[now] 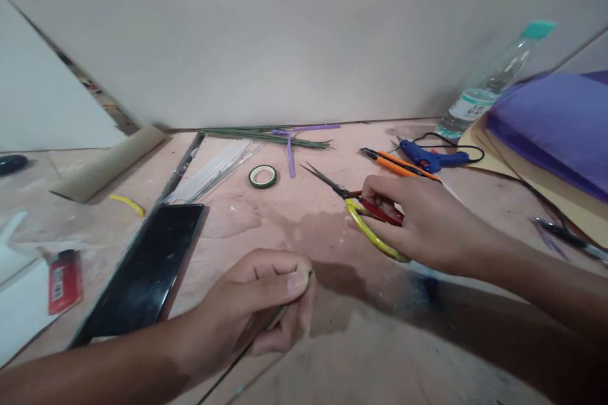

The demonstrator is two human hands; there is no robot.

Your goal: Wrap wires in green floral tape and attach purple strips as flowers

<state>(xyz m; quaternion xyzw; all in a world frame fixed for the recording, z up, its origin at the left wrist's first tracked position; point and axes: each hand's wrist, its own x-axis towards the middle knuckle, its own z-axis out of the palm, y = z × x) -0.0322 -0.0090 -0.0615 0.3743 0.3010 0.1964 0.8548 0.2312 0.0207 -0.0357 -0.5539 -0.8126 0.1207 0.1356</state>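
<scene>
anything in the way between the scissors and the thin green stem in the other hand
Nothing visible stands between the scissors in the right hand and the thin green stem pinched in the left hand. The tape roll sits off to the left.

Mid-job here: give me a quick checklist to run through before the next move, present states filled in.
1. Green stem pinched in left hand: ok.
2. Scissors held in right hand: ok.
3. Scissor tips pointing away from the left hand: ok.
4. Green tape roll flat on the table, uncovered: ok.
5. Blue glue gun cold: cannot tell.
6. Space beside the right hand free of tools: not ok, the orange-handled tool lies close by.
</scene>
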